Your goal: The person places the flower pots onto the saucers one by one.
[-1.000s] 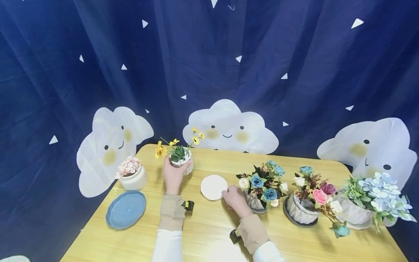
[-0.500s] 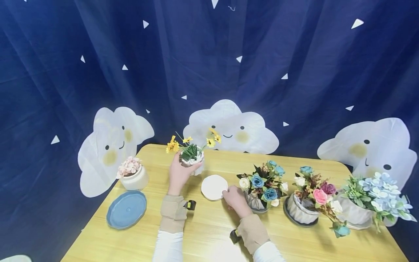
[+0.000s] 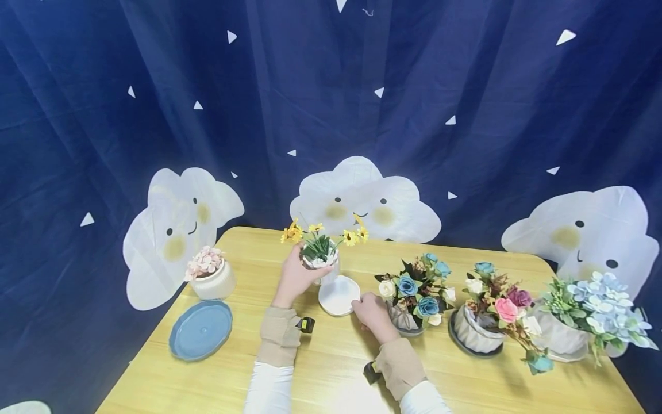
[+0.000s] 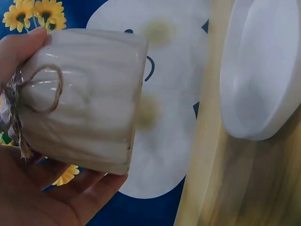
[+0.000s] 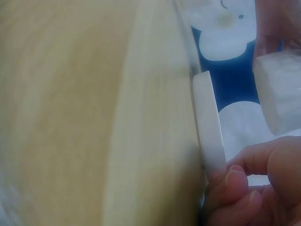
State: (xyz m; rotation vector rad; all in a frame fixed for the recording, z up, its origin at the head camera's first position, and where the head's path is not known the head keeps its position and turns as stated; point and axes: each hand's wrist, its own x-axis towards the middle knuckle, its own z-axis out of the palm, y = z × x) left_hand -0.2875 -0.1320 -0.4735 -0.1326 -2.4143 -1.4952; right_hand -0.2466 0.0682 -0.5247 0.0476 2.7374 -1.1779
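Note:
My left hand point(image 3: 296, 277) grips a white flowerpot point(image 4: 89, 106) with a twine bow tied round its rim and yellow daisy-like flowers point(image 3: 351, 237) in it. In the left wrist view the pot is held up off the table, its base toward the white saucer point(image 4: 258, 70). From the head view the pot stands over the saucer's far left edge. My right hand point(image 3: 373, 313) pinches the near right rim of that saucer point(image 5: 209, 125), which lies flat on the table.
A blue scalloped plate point(image 3: 200, 330) and a ribbed white pot of pink flowers point(image 3: 213, 280) stand at the left. To the right are a pot of blue roses point(image 3: 400, 316), a grey pot of mixed roses point(image 3: 478, 333) and a pot of blue hydrangeas point(image 3: 561, 336).
My left hand has carried the flowerpot rightward, from beside the saucer to over its far left edge. My right hand has stayed at the saucer's rim.

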